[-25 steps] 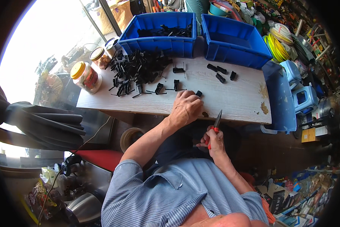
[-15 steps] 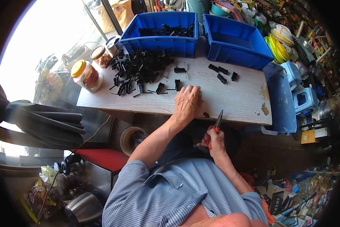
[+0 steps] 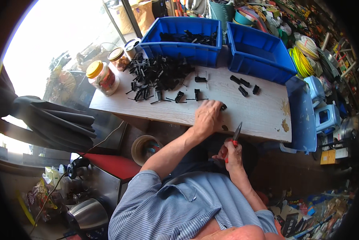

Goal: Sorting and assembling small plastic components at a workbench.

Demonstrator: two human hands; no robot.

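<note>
Left hand [image 3: 208,118] now nearer table edge [image 3: 263,135] (blue bins [image 3: 181,54] beyond)

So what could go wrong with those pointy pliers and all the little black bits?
The pliers in the right hand point toward the table, near the left hand, so a slip might poke it. The little black part at the left hand could slip away and maybe fall. The yellow-lidded jar beside the black pile might get knocked.
</note>
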